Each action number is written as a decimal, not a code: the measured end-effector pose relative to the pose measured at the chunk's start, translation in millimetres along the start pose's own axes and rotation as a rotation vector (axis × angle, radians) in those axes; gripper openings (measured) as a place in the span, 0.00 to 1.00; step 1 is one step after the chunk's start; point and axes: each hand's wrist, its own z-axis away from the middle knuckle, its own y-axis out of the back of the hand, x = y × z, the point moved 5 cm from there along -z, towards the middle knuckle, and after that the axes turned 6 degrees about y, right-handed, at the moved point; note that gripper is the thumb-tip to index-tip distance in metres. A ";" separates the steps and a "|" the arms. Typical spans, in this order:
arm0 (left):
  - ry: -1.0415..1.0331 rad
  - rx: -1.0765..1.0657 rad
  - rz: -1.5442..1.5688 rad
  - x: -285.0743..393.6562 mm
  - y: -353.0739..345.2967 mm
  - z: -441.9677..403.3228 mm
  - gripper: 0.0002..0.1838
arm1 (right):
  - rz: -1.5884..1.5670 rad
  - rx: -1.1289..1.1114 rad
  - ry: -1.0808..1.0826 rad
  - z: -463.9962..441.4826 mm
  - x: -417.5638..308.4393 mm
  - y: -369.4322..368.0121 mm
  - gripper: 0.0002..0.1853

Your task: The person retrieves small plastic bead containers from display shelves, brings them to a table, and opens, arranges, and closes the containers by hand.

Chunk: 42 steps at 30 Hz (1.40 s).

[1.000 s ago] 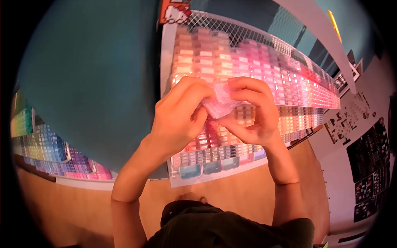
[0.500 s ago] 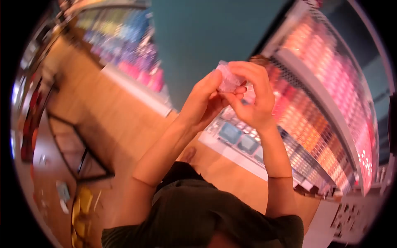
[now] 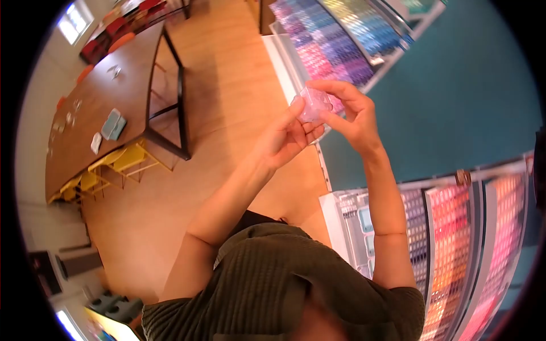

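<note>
A small pink, see-through piece, like a little plastic box or packet (image 3: 315, 104), is held up in front of my chest between both hands. My left hand (image 3: 290, 133) pinches its lower left side with the thumb, with the other fingers curled below it. My right hand (image 3: 357, 116) grips it from the right, index finger over the top edge and thumb against the front. What the pink piece contains cannot be made out.
Display racks of small coloured items stand ahead (image 3: 335, 45) and at the right (image 3: 449, 244), beside a teal wall (image 3: 421, 119). To the left, a long brown table (image 3: 128, 74) carries a blue tray (image 3: 114, 124); yellow chairs (image 3: 128, 159) stand along it.
My view has swung left, bringing the long table and chairs further into sight. Both hands still hold the pink piece, and the fingers of my left hand have opened out somewhat beneath it.
</note>
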 end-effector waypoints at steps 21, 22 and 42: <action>-0.594 0.258 0.160 368.7 281.8 196.4 0.31 | -0.163 -0.424 0.096 -338.7 167.4 -417.6 0.21; -0.631 0.286 0.167 380.8 291.4 200.1 0.31 | -0.187 -0.440 0.068 -353.2 181.2 -429.4 0.21; -1.016 1.553 0.264 553.9 609.2 162.9 0.16 | -0.179 -0.878 0.165 -607.5 491.7 -619.3 0.35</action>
